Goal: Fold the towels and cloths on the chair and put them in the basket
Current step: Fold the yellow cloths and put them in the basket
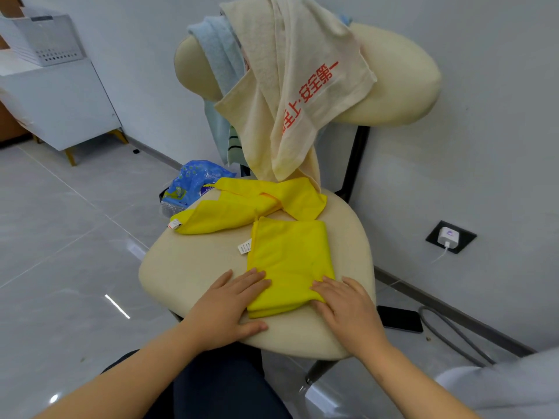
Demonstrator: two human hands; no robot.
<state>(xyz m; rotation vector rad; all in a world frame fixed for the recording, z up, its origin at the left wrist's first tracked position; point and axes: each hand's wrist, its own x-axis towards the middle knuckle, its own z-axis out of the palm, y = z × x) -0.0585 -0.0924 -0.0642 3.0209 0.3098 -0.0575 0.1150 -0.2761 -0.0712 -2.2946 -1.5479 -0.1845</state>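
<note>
Basket (45, 37) left of chair (181, 267), contents hidden, left hand (233, 303) and right hand (348, 309) flat, fingers straight, on folded cloth (290, 255) on chair, tiled floor (60, 237)

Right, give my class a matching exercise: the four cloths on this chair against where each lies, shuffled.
1 folded yellow cloth
2 crumpled yellow cloth
3 cream towel
4 blue towel

A on backrest, partly under another towel
B seat front, left hand and right hand on it
C on backrest, red print showing
D seat rear, unfolded

Pairs: 1-B, 2-D, 3-C, 4-A
</note>
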